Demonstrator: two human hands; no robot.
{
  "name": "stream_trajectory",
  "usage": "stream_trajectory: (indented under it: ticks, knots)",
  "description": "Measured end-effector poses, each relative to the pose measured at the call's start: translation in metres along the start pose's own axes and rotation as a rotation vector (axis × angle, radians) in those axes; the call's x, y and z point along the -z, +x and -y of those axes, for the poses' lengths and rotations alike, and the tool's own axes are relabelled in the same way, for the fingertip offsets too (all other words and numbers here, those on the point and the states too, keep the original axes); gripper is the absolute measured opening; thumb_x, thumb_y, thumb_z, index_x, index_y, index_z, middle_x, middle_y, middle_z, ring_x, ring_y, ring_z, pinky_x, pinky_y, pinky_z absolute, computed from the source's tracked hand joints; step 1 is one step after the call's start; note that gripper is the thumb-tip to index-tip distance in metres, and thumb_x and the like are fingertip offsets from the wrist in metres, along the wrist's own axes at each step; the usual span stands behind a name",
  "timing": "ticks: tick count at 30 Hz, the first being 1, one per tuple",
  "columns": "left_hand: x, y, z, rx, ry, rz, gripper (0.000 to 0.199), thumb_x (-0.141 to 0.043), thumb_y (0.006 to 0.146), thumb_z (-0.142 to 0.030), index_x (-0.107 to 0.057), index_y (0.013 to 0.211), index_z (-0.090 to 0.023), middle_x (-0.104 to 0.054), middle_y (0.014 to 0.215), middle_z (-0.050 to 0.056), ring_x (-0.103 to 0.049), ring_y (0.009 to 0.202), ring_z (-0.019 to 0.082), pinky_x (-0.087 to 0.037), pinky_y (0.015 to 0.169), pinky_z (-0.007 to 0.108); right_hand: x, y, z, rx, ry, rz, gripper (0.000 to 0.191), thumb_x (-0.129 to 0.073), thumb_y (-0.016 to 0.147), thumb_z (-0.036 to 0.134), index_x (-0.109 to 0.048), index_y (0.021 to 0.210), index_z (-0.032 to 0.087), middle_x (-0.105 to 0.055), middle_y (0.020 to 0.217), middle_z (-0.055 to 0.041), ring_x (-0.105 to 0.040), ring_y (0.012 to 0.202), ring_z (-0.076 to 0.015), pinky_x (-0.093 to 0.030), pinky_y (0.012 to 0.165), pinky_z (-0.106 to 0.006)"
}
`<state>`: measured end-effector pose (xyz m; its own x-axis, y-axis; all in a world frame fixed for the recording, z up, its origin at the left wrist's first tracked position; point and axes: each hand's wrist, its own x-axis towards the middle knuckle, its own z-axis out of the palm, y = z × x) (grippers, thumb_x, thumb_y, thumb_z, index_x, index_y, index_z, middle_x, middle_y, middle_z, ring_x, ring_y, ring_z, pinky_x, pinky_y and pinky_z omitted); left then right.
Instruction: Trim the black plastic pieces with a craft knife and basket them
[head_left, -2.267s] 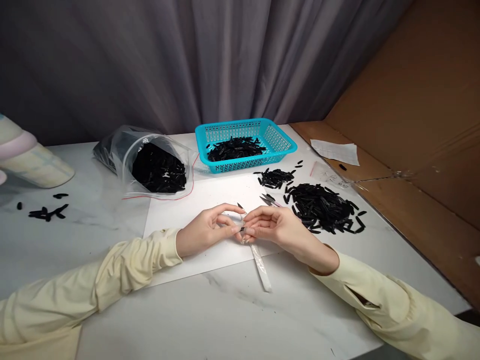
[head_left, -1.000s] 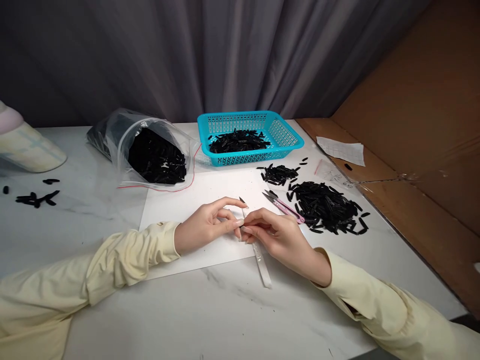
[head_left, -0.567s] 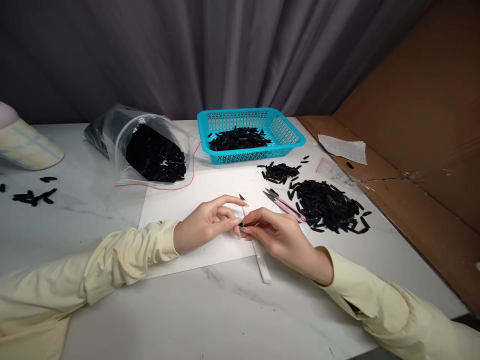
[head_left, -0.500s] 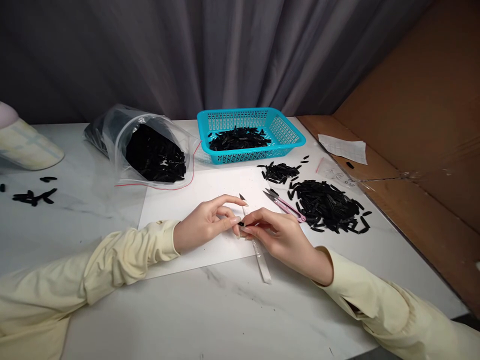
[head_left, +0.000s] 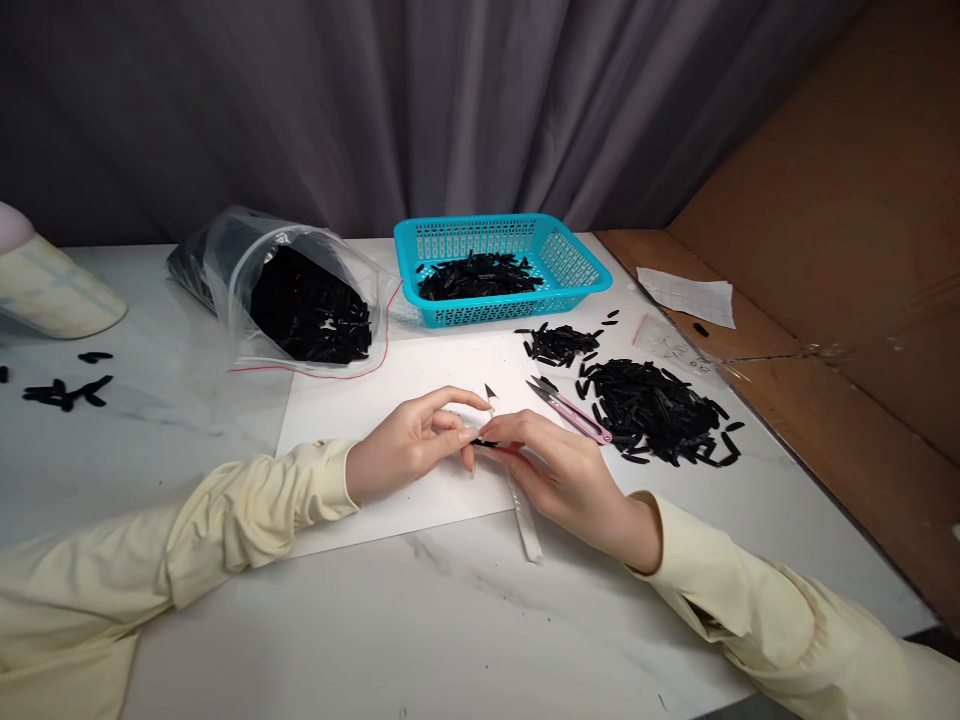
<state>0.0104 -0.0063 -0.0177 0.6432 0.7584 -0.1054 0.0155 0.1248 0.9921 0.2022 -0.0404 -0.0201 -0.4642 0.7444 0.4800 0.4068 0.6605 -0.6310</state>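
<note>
Over a white sheet (head_left: 397,500), my left hand (head_left: 412,440) and my right hand (head_left: 559,460) meet fingertip to fingertip. Between them is a small black elongated piece (head_left: 486,443), pinched by both thumbs and fingers and mostly covered. A craft knife (head_left: 528,530) with a pale wrapped handle runs behind my right fingers, its pointed blade up near my left index fingertip. Whether my right hand also grips the knife or it just lies there, I cannot tell. Pink-handled thread snips (head_left: 571,412) lie right of my hands, beside a large pile of black pieces (head_left: 652,410).
A turquoise basket (head_left: 517,312) holding similar pieces stands at the back. Left of it lies an open zip bag (head_left: 311,300) full of them. A smaller pile (head_left: 561,345), a paper slip (head_left: 686,297) and cardboard (head_left: 825,420) are right; a pale cylindrical object (head_left: 56,285) is far left.
My right fingers have rolled forward over the black piece, and my left fingers have shifted slightly. The knife's blade tip sits a little further right. Piles, basket and bag are unchanged.
</note>
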Motion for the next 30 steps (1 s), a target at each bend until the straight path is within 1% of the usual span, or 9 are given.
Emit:
stream_trajectory:
  ticks: [4, 8, 11, 14, 17, 24, 30]
  knots:
    - [0.0001, 0.0000, 0.0013, -0.018, 0.002, 0.005, 0.030, -0.052, 0.085, -0.028, -0.049, 0.113, -0.016, -0.060, 0.063, -0.001, -0.058, 0.068, 0.015, -0.042, 0.071, 0.029, -0.0015, -0.0002, -0.0004, 0.059, -0.003, -0.005, 0.016, -0.045, 0.087, 0.005, -0.053, 0.092, 0.018, -0.061, 0.084, -0.0039, -0.058, 0.080, -0.0140, -0.050, 0.070, -0.026]
    - [0.0003, 0.0001, 0.0030, -0.029, 0.012, 0.001, 0.029, -0.050, 0.086, -0.027, -0.049, 0.113, -0.017, -0.060, 0.064, -0.001, -0.058, 0.069, 0.015, -0.042, 0.074, 0.031, -0.0026, -0.0007, -0.0011, 0.019, 0.032, -0.029, 0.011, -0.053, 0.084, 0.007, -0.050, 0.084, 0.017, -0.061, 0.087, -0.0052, -0.059, 0.079, -0.0133, -0.049, 0.068, -0.024]
    - [-0.0002, 0.0001, 0.0024, -0.029, 0.015, 0.000, 0.028, -0.050, 0.086, -0.026, -0.049, 0.112, -0.017, -0.059, 0.064, -0.001, -0.058, 0.068, 0.015, -0.043, 0.074, 0.031, -0.0025, -0.0003, -0.0014, 0.007, 0.012, -0.034, 0.010, -0.055, 0.084, 0.008, -0.050, 0.087, 0.017, -0.061, 0.087, -0.0052, -0.058, 0.076, -0.0125, -0.048, 0.065, -0.023]
    - [-0.0012, -0.0005, -0.0004, -0.020, 0.049, -0.002, 0.028, -0.050, 0.085, -0.025, -0.049, 0.111, -0.016, -0.059, 0.064, -0.001, -0.058, 0.068, 0.015, -0.043, 0.072, 0.030, -0.0022, 0.0001, -0.0016, 0.028, 0.001, -0.027, 0.014, -0.053, 0.085, 0.007, -0.052, 0.094, 0.018, -0.061, 0.088, -0.0044, -0.059, 0.079, -0.0123, -0.049, 0.068, -0.023]
    - [-0.0018, -0.0007, -0.0024, -0.016, 0.083, -0.005, 0.027, -0.049, 0.085, -0.024, -0.048, 0.111, -0.015, -0.059, 0.064, -0.001, -0.058, 0.069, 0.015, -0.042, 0.072, 0.029, -0.0025, -0.0002, -0.0021, 0.046, 0.012, -0.017, 0.015, -0.050, 0.086, 0.004, -0.052, 0.092, 0.017, -0.061, 0.087, -0.0046, -0.059, 0.083, -0.0128, -0.049, 0.072, -0.024]
    - [-0.0008, 0.0003, 0.0016, -0.026, 0.053, -0.018, 0.027, -0.050, 0.086, -0.028, -0.049, 0.111, -0.016, -0.061, 0.064, -0.001, -0.058, 0.068, 0.014, -0.043, 0.073, 0.030, -0.0031, -0.0015, -0.0025, 0.023, 0.014, -0.033, 0.012, -0.054, 0.084, 0.007, -0.048, 0.084, 0.018, -0.061, 0.087, -0.0058, -0.059, 0.080, -0.0132, -0.049, 0.068, -0.024]
    - [-0.0026, -0.0010, -0.0027, 0.002, 0.107, -0.013, 0.027, -0.050, 0.085, -0.027, -0.049, 0.110, -0.016, -0.060, 0.063, -0.002, -0.057, 0.067, 0.014, -0.042, 0.071, 0.029, -0.0033, -0.0006, -0.0033, 0.040, -0.019, -0.038, 0.011, -0.053, 0.085, 0.008, -0.050, 0.090, 0.017, -0.061, 0.086, -0.0050, -0.059, 0.080, -0.0132, -0.049, 0.069, -0.024]
